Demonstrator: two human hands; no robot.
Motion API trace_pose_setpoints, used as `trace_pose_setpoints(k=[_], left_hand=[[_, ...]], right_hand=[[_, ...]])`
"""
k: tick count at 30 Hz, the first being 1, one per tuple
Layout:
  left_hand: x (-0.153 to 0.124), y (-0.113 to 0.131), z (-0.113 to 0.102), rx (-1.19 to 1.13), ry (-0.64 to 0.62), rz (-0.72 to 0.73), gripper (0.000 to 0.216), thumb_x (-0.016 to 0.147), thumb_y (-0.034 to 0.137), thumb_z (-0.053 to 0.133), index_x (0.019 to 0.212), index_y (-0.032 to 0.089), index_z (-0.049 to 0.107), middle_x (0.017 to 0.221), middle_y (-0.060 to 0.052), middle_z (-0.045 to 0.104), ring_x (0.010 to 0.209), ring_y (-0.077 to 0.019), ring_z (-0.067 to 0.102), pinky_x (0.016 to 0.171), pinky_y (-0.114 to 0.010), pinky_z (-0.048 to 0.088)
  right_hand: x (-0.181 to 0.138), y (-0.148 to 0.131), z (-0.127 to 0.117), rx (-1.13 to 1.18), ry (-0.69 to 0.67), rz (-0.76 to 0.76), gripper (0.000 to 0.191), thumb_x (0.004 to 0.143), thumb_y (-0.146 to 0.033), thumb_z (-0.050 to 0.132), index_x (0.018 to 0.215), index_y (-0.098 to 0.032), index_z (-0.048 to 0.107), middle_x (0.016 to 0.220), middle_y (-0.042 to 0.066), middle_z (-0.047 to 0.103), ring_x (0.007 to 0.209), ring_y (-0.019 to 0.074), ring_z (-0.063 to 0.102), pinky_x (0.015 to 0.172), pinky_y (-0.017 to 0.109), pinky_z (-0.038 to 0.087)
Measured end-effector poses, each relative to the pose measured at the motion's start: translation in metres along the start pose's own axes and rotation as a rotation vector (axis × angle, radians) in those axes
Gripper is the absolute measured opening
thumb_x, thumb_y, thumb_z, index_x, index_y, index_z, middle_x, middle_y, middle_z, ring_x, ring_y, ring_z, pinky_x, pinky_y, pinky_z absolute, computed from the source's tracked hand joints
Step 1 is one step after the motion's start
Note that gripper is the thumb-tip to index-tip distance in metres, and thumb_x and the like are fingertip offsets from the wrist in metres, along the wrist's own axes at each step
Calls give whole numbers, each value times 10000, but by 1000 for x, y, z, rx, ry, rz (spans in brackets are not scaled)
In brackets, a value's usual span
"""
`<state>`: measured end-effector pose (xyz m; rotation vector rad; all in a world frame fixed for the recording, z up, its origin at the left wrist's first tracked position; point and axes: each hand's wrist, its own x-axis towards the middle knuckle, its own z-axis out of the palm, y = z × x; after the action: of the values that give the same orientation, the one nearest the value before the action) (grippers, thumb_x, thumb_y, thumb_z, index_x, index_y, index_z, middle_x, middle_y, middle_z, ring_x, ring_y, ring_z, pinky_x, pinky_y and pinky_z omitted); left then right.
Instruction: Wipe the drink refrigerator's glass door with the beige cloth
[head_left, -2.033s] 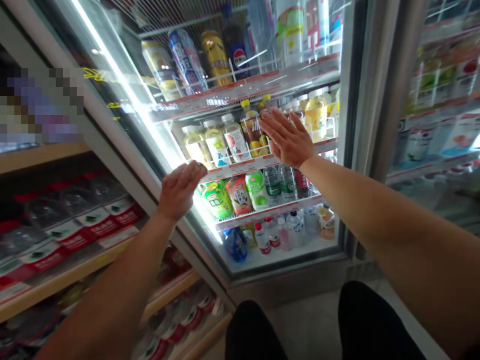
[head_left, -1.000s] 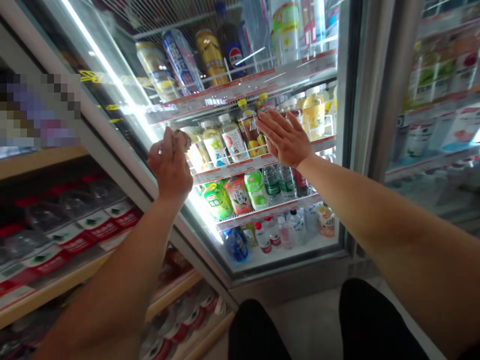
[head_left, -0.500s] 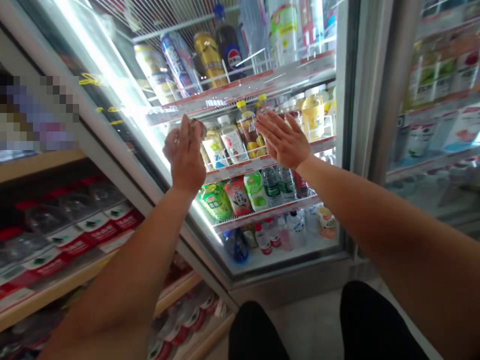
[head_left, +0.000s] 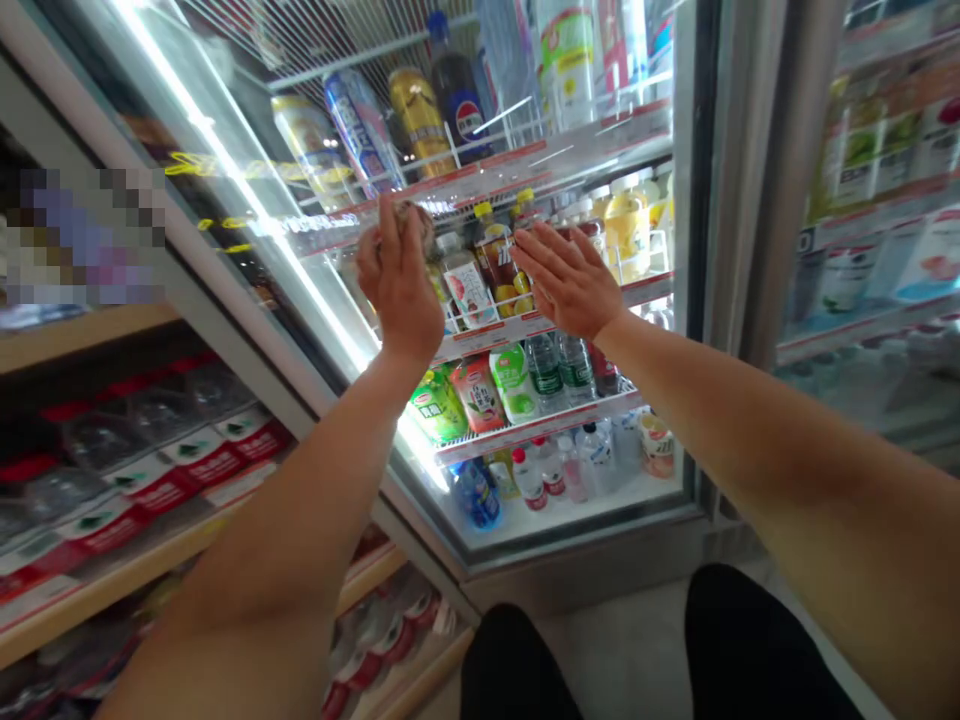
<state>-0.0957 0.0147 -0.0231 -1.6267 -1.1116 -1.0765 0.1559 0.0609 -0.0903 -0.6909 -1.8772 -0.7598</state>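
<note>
My left hand is raised against the glass door of a lit drinks cooler, its fingers pressed together. Under and beyond its fingertips shows a brownish, crumpled bit that looks like a cloth, mostly hidden by the hand. To the right, my right hand lies flat against the glass with fingers stretched out and holds nothing. Behind the glass between the hands stand a bottle with a white label and a yellow-capped bottle.
Cooler shelves hold cans, a dark cola bottle, green packs and small red-capped bottles. At left, a wooden-edged shelf carries red-labelled bottles. A metal door frame stands at right. My knees are below.
My left hand has slid right and slightly up across the glass, with the crumpled cloth under it. My right hand has stayed nearly in place.
</note>
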Motion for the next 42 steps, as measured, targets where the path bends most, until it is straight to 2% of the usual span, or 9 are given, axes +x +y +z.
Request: trace_pose_setpoints(k=[5, 10, 14, 20, 25, 30, 37, 40, 42], left_hand=[[-29, 43, 7, -108, -105, 266, 550, 1023, 126, 330, 1561, 213, 407, 1643, -41, 409, 1514, -212, 351, 1253, -453, 323], [-22, 62, 15, -224, 12, 227, 415, 1043, 149, 380, 1446, 179, 474, 1571, -159, 455, 1501, -203, 386, 1223, -426, 389], [-24, 76, 29, -324, -70, 303, 277, 1054, 185, 396, 1273, 242, 556, 1294, -107, 646, 1327, -199, 562, 1135, -404, 479], [-42, 51, 8, -313, -138, 537, 414, 1001, 159, 453, 1411, 194, 497, 1498, -131, 552, 1509, -247, 388, 1242, -465, 359], [-81, -15, -22, -27, -104, 182, 590, 994, 338, 525, 1561, 247, 390, 1659, -132, 358, 1580, -323, 232, 1262, -590, 236], [-119, -58, -16, 41, -73, -7, 660, 1065, 483, 342, 1649, 192, 241, 1715, -133, 219, 1605, -337, 106, 1275, -633, 102], [-131, -60, -8, -1, -53, -44, 653, 1056, 514, 339, 1629, 203, 314, 1708, -89, 255, 1605, -324, 112, 1292, -613, 5], [-134, -56, -8, -61, -40, -138, 668, 1038, 584, 332, 1594, 217, 376, 1711, -46, 260, 1607, -323, 83, 1283, -635, -58], [-136, -54, -8, -77, -31, -169, 676, 1030, 613, 322, 1578, 224, 397, 1706, -20, 275, 1607, -318, 77, 1282, -634, -70]], right_hand=[[-1, 1, -2, 33, 15, 2, 653, 1018, -261, 397, 1647, -323, 233, 1684, -27, 355, 1579, 233, 272, 1321, 528, 185], [-2, 2, -6, 43, 9, 35, 754, 1009, -447, 484, 1665, -275, 155, 1715, 34, 288, 1573, 273, 290, 1315, 514, 202], [-3, 4, -7, 22, -25, 33, 816, 987, -526, 526, 1667, -317, 126, 1723, 24, 263, 1571, 288, 295, 1313, 512, 199], [-6, 6, -4, -9, -11, -24, 585, 1049, -410, 427, 1615, -411, 279, 1697, -34, 331, 1582, 244, 264, 1308, 526, 199], [-4, 7, -2, 31, -21, -23, 548, 1041, -371, 424, 1582, -403, 348, 1688, -47, 350, 1583, 256, 260, 1303, 576, 186], [-10, 1, -5, 52, 8, -19, 513, 1021, -321, 426, 1534, -330, 440, 1679, 4, 373, 1578, 271, 276, 1295, 587, 201], [-27, 3, -17, 108, 94, -21, 677, 1007, -175, 343, 1650, -343, 217, 1675, 9, 379, 1544, 292, 355, 1255, 571, 343], [-52, -1, -8, 71, 174, 23, 692, 1029, -139, 298, 1642, -431, 165, 1685, -35, 355, 1568, 302, 286, 1249, 627, 327], [-75, -10, 1, 63, 107, -61, 709, 1033, -149, 365, 1621, -491, 166, 1652, -47, 412, 1555, 297, 314, 1243, 628, 344]])
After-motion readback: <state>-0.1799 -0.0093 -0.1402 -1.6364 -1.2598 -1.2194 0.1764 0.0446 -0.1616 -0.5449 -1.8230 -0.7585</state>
